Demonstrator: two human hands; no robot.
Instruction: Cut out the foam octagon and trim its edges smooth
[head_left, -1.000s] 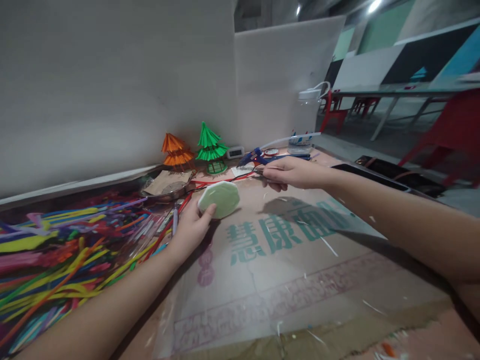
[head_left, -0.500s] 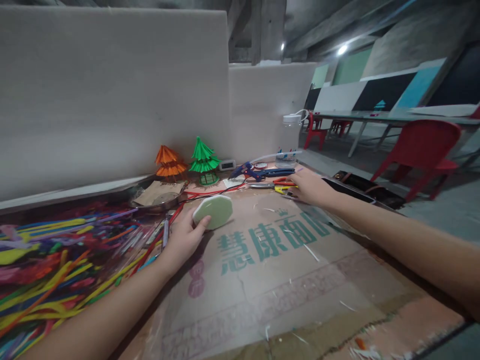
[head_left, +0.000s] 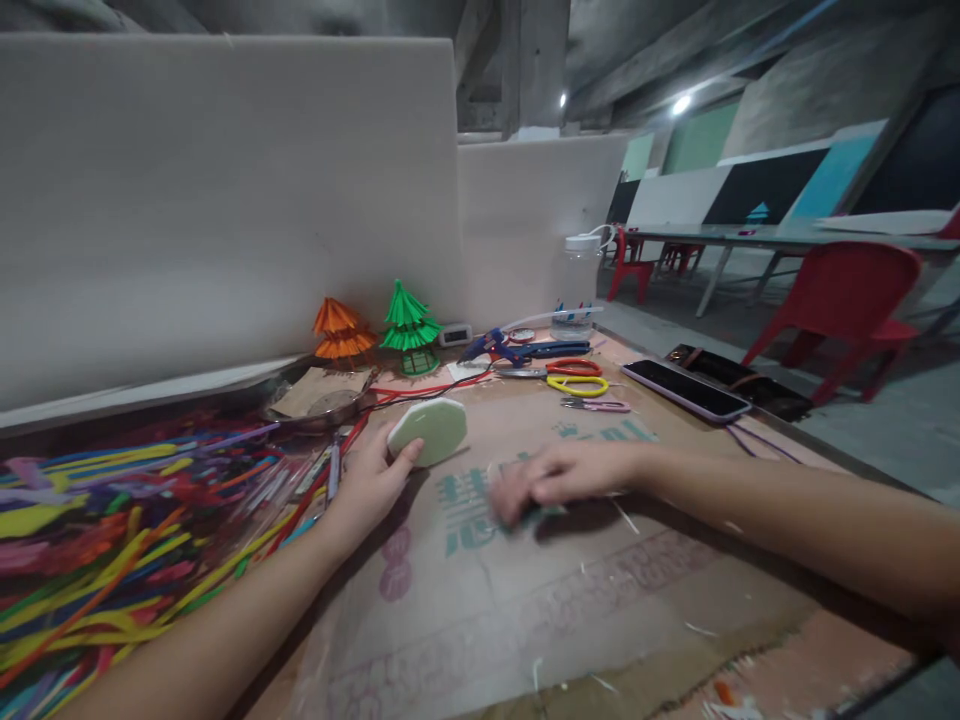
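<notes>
My left hand (head_left: 375, 468) grips a pale green octagonal piece with a white edge (head_left: 429, 432), thumb on its face and fingers behind. It is tilted up over the printed sack sheet (head_left: 555, 610). Over the middle of that sheet is my right hand (head_left: 555, 478), smeared by motion, so its fingers and anything in them cannot be made out. Beyond it lie large scissors with red and yellow handles (head_left: 577, 385) and small pink-handled snips (head_left: 606, 406). A blue glue gun (head_left: 495, 347) rests farther back beside blue-handled pliers (head_left: 559, 349).
Pipe cleaners (head_left: 97, 540) heap up on the left. Orange (head_left: 341, 330) and green (head_left: 409, 325) tree ornaments stand at the back near a metal dish (head_left: 330, 400). A water bottle (head_left: 577, 290) and phone (head_left: 686, 390) are on the right; a white panel (head_left: 225, 200) stands behind.
My right hand has moved left and nearer from beside the scissors to mid-sheet, uncovering the scissors, snips and phone. My left hand keeps the octagonal piece nearly in place.
</notes>
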